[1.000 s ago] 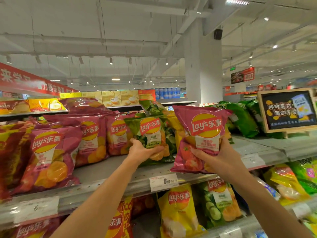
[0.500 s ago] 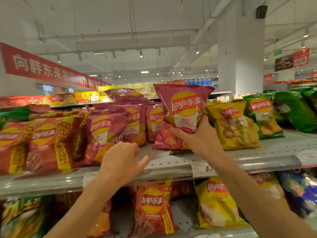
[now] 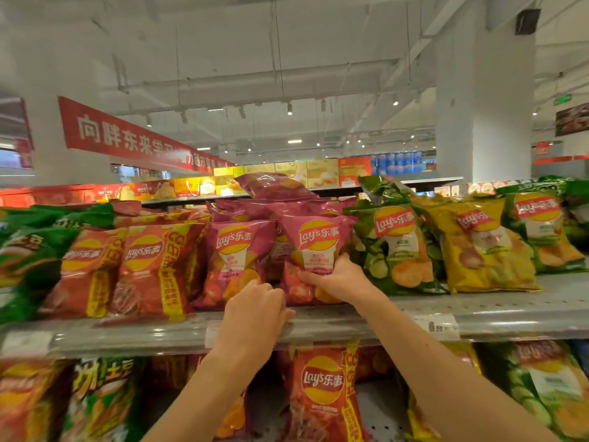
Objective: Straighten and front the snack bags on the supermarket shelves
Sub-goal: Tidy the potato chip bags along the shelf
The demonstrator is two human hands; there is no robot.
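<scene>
Right hand (image 3: 339, 277) has its grip pinching the crinkly pink foil chip bag (image 3: 314, 253), frame centre, standing it logo-out on the grey metal shelf (image 3: 478, 311); left hand (image 3: 255, 309), fingers curled, rests at the shelf edge, probably steadying.

Both arms reach forward; right hand (image 3: 339, 277) grips, left hand (image 3: 255, 309) loosely curled.

We see pink bags (image 3: 314, 250) with red-and-yellow logos, red bags (image 3: 153, 266) striped with yellow bands, a green cucumber-print bag (image 3: 395, 247), a yellow bag (image 3: 484, 250), and a red banner (image 3: 127, 138) lettered white.
</scene>
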